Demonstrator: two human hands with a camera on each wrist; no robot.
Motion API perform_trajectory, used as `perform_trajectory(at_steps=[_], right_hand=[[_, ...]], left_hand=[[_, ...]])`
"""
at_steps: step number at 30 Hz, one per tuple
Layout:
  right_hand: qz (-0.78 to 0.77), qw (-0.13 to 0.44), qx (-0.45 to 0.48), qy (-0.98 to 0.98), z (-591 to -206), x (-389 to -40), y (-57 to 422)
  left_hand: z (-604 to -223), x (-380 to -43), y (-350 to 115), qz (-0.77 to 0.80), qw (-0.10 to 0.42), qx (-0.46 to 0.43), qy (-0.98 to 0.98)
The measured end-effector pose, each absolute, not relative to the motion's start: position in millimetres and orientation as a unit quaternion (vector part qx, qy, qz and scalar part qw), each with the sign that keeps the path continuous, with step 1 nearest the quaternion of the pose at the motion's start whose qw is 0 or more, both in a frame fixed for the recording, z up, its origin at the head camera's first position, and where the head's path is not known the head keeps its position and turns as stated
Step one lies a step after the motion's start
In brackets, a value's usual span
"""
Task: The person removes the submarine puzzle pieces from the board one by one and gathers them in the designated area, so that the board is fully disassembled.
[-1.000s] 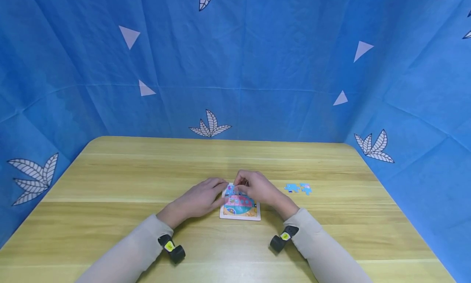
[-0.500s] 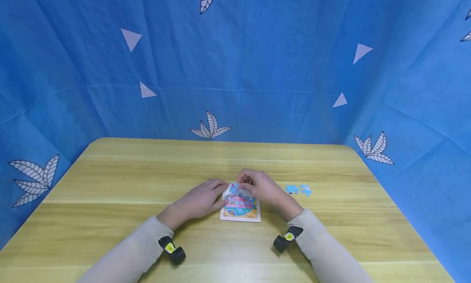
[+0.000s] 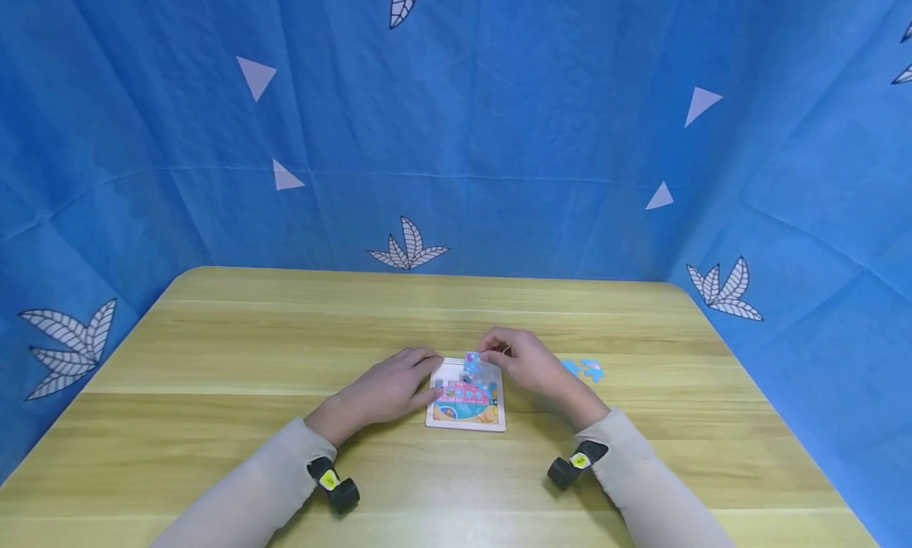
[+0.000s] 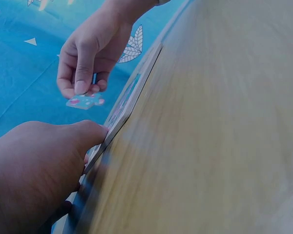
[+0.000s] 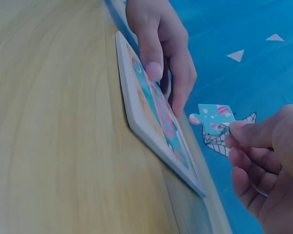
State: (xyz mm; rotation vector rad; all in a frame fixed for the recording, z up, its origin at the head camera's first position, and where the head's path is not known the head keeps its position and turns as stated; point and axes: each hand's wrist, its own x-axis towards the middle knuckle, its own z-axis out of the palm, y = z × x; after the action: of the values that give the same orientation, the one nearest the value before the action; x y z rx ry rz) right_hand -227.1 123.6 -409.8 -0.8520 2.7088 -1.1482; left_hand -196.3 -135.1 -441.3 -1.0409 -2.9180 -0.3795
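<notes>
My right hand point(image 3: 526, 363) pinches a light-blue jigsaw piece point(image 5: 215, 117) with pink and white spots between thumb and fingers. It holds the piece above the upper part of a jigsaw tray point(image 3: 466, 426), which has a pale rim. Fitted pieces fill the tray's lower part with a pink and teal picture point(image 3: 463, 401); the upper part shows bare, pale backing. My left hand point(image 3: 393, 383) rests at the tray's left side, thumb on its lower left and extended fingers by the top left corner. In the right wrist view, the left thumb point(image 5: 154, 70) lies over the picture.
Two loose blue jigsaw pieces point(image 3: 592, 370) lie on the wooden table point(image 3: 356, 318) right of the tray, one partly hidden by the right hand. A blue patterned cloth point(image 3: 463, 120) hangs behind the table. Each wrist wears a small black camera point(image 3: 345, 494).
My right hand has lifted the spotted jigsaw piece from the tray's upper left and moved it right, uncovering the backing there. The left hand has stayed in place.
</notes>
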Motion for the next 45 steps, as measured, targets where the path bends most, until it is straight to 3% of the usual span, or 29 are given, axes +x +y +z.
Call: perform_trajectory(at_steps=[20,45], right_hand=[[-0.373,0.036,-0.223,0.900,-412,-229,176],[-0.362,0.051,-0.186,0.912,-418,-239,208]], left_hand=[[-441,-198,-135,-0.112,0.003,-0.337,-0.935],[-443,-197,-135,-0.109,0.009,-0.338,-0.935]])
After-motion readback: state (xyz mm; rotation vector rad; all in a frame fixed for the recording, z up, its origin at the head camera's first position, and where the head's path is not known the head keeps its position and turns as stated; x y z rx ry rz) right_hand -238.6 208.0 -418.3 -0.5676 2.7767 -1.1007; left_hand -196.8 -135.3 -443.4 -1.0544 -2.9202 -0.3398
